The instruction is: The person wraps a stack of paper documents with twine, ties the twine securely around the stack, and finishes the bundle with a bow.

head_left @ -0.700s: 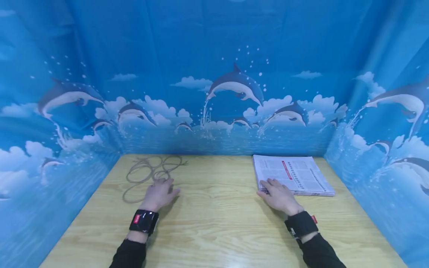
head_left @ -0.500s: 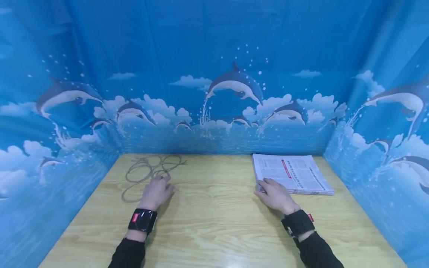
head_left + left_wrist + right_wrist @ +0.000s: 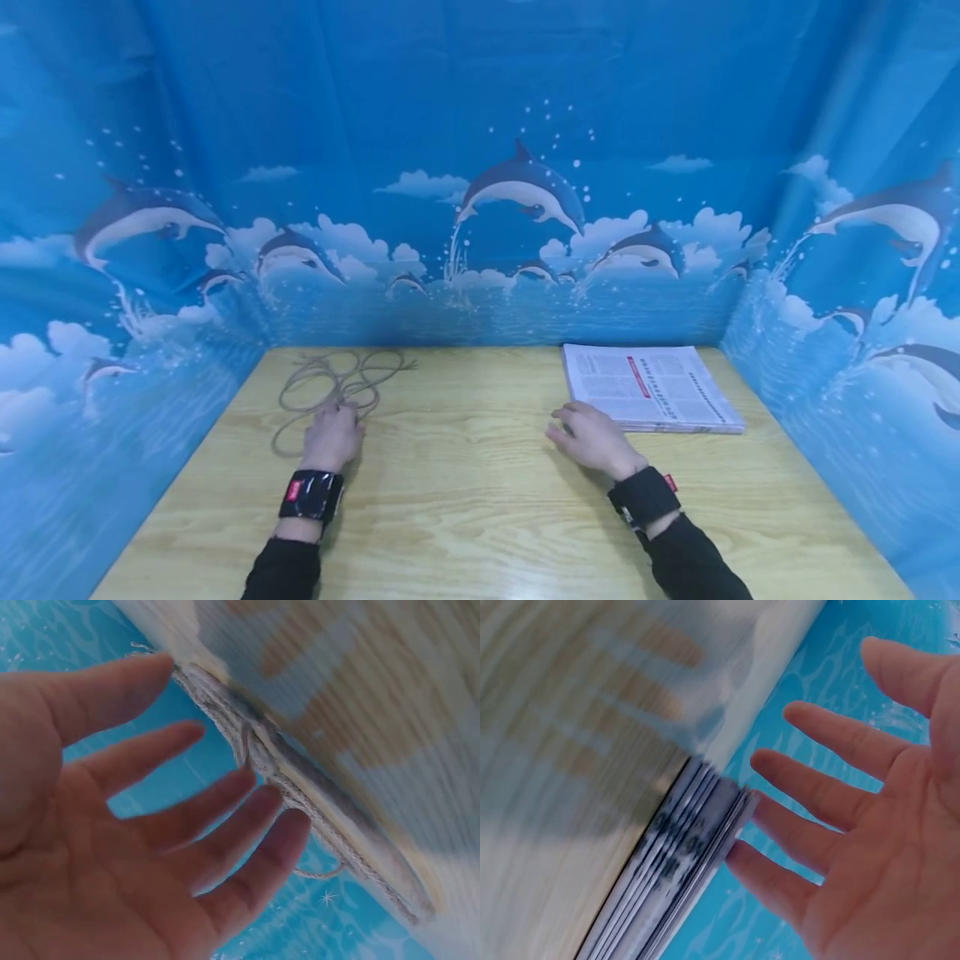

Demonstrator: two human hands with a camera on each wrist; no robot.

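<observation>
Head view: both hands well apart over the worktop (image 3: 480, 475), backs upward, gripping nothing visible. Just ahead of the left hand (image 3: 332, 437), partly hidden by its fingertips, a thin tan rope (image 3: 342, 387) in loose overlapping loops, with a frayed end ahead and to the right of that hand. Ahead and to the right of the right hand (image 3: 594, 437), a flat stack of newspapers (image 3: 652, 383) with a red block of print on the top sheet, near corner just beside the hand. Behind the hands, round the wrists, a left wristband (image 3: 312, 496) and a right wristband (image 3: 643, 497), both black with a red tag; nearer than these, a left sleeve (image 3: 283, 571) and a right sleeve (image 3: 697, 560), both dark. Beyond the hands and out to either side, a blue backdrop (image 3: 480, 92) printed with dolphins and clouds.

Left wrist view: palm in sight, fingers (image 3: 229, 806) slightly bent and spaced, thumb held away from the rest. Rope low along the worktop just past the fingertips, one loop showing near the little finger. Contact with the rope: cannot tell.

Right wrist view: palm in sight, fingers spread, thumb well away from the rest. Layered page edges of the stack right by the ring and little fingertips. Contact there: cannot tell.
</observation>
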